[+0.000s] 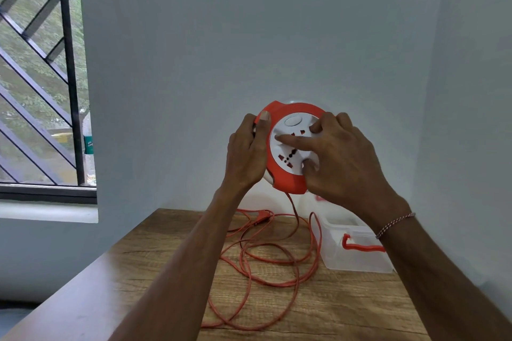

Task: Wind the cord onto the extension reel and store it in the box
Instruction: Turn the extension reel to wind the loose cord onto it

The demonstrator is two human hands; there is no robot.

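Note:
I hold a round orange and white extension reel [288, 174] up in front of the wall, above the table. My left hand [246, 152] grips its left rim, thumb on the orange edge. My right hand [340, 160] lies on the white socket face, fingers spread, index finger pointing left across the sockets. An orange cord [263, 260] hangs from the reel's bottom and lies in loose loops on the wooden table [346, 310], its plug end near the back. A clear plastic box [357, 257] with a red handle stands open at the right, partly behind my right forearm.
The table sits in a corner of pale walls, with a wall close on the right. A barred window [41, 77] is at the left, with a bottle [88, 144] on its sill. The table's left edge runs diagonally towards me.

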